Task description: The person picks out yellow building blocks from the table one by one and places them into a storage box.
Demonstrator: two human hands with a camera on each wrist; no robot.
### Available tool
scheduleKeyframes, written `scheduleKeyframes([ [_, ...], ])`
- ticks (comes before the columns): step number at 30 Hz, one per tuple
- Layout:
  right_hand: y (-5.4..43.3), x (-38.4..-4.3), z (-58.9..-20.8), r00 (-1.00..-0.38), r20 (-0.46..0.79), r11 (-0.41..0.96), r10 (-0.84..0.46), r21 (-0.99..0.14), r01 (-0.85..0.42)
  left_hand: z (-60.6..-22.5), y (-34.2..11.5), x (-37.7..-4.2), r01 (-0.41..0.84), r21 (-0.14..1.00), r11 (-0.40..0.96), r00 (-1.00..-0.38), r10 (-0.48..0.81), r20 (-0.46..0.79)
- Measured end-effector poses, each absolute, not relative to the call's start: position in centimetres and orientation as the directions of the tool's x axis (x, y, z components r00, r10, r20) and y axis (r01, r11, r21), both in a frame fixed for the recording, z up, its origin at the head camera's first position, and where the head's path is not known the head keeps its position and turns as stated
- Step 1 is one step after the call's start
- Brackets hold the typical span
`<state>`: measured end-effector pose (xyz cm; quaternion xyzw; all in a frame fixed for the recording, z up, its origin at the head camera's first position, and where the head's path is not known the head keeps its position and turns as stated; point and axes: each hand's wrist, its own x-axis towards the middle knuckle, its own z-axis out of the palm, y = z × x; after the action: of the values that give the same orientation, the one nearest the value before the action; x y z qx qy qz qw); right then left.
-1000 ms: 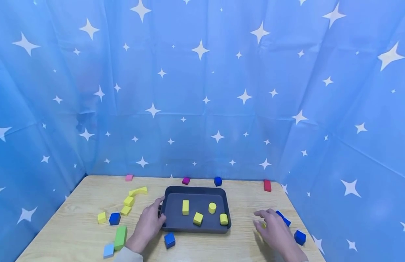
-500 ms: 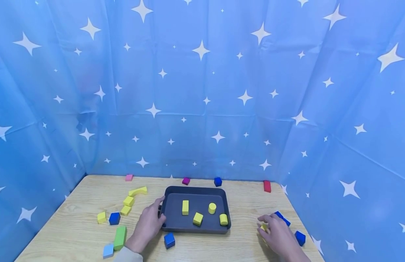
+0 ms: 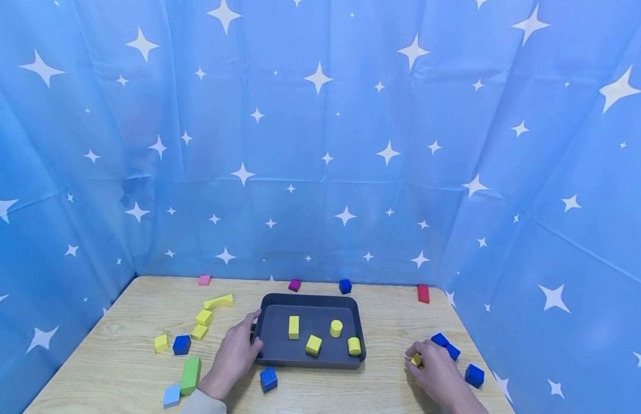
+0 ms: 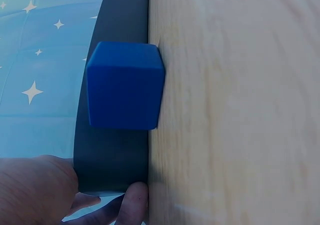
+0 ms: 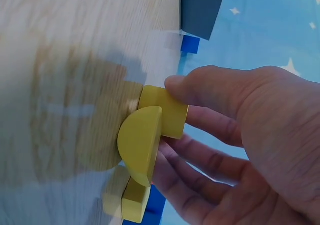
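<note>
Right wrist view: right hand (image 5: 270, 130), grip clamped on a yellow block (image 5: 171, 117); a yellow half-round block (image 5: 140, 140) sits just beside it. Head view: the clamped block is right of the dark tray (image 3: 323, 313). Left hand (image 3: 235, 353), grip spread apart, touches the tray's left end. Four yellow blocks (image 3: 293, 328) lie inside.

Starry backdrop: We face blue curtains (image 3: 284, 138) printed with white four-pointed stars (image 3: 317, 78), hung behind the desk (image 3: 385, 316) and along both sides.
Folds: Vertical ripples and a long horizontal crease (image 3: 362, 183) cross the fabric before us.
Wooden top: We see pale grain and rounded far corners.
Light: Bright and fairly even, with soft shadows.
</note>
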<state>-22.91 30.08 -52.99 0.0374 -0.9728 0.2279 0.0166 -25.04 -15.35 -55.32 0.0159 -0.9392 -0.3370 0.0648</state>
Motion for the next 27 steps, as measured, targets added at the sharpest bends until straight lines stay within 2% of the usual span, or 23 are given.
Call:
scheduleKeyframes([
  [27,29.48,-23.34,-52.72,-0.993,0.089,0.891,-0.083,-0.44,-0.114,-54.94,-15.32,-24.99,0.024,0.63,0.777,-0.991,-0.065,0.118],
])
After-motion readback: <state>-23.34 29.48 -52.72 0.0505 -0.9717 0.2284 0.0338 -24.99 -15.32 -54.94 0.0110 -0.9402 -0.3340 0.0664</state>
